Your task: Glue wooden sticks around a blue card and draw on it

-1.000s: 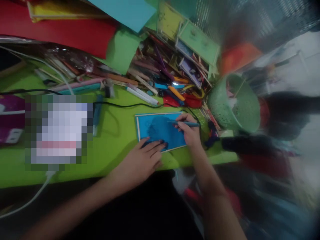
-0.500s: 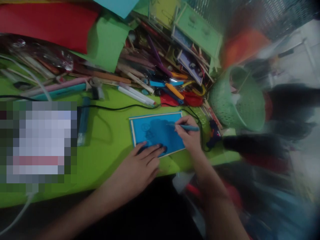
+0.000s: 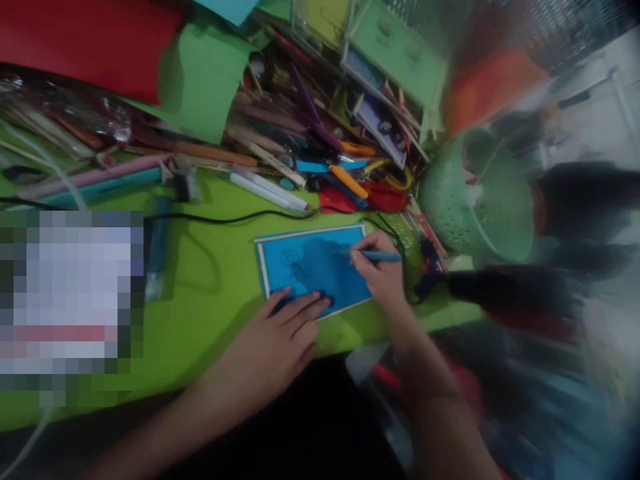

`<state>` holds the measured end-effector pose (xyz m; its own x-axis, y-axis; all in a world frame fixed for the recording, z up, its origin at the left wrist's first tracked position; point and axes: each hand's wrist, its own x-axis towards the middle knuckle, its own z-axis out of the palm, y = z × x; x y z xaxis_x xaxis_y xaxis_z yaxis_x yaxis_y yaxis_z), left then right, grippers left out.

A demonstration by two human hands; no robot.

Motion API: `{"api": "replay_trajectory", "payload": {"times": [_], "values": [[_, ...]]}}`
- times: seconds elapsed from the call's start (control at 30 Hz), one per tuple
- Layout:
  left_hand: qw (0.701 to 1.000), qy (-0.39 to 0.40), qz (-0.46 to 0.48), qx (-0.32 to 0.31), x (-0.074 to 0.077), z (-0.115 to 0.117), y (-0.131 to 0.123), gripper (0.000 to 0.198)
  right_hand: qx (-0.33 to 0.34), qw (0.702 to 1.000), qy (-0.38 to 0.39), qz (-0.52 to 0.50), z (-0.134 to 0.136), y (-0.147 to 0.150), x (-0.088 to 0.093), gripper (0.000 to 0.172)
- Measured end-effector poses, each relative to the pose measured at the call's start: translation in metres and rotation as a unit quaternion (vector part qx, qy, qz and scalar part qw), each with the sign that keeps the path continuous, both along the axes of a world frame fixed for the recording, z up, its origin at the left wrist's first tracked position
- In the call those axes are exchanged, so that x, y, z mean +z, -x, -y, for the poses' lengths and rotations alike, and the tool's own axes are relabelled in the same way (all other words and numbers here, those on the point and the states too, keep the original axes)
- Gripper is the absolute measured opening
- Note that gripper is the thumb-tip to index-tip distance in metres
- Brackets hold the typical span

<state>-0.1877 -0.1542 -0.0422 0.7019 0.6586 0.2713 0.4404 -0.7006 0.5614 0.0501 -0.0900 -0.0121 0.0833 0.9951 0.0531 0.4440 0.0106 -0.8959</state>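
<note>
A blue card [image 3: 320, 257] edged with pale sticks lies on the green table, with a small dark drawing [image 3: 295, 263] on its left half. My left hand [image 3: 295, 323] rests with spread fingers on the card's lower edge. At the card's right side, my right hand [image 3: 380, 267] grips a blue pen [image 3: 383, 256] between thumb and fingers. The pen's tip points left over the card; whether it touches the surface cannot be made out.
Behind the card lie white markers [image 3: 267, 192], orange-handled cutters [image 3: 349, 181] and many sticks and tools. A black cable [image 3: 215, 220] crosses the green table [image 3: 195, 333]. A green basket [image 3: 475, 200] stands right. A blurred-out object [image 3: 75, 293] is at left.
The view has shifted slightly, so things at the left appear farther left. Both hands keep nearly the same places, the right still holding the pen.
</note>
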Motion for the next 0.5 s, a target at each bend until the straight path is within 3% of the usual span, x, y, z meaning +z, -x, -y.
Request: {"api": "replay_trajectory", "payload": {"times": [0.5], "values": [[1.000,0.001,-0.009,-0.013,0.0027,-0.0020,0.0003,0.021,0.013,0.999,0.022,0.036,-0.0003,-0.0008,0.0020,0.008]]}}
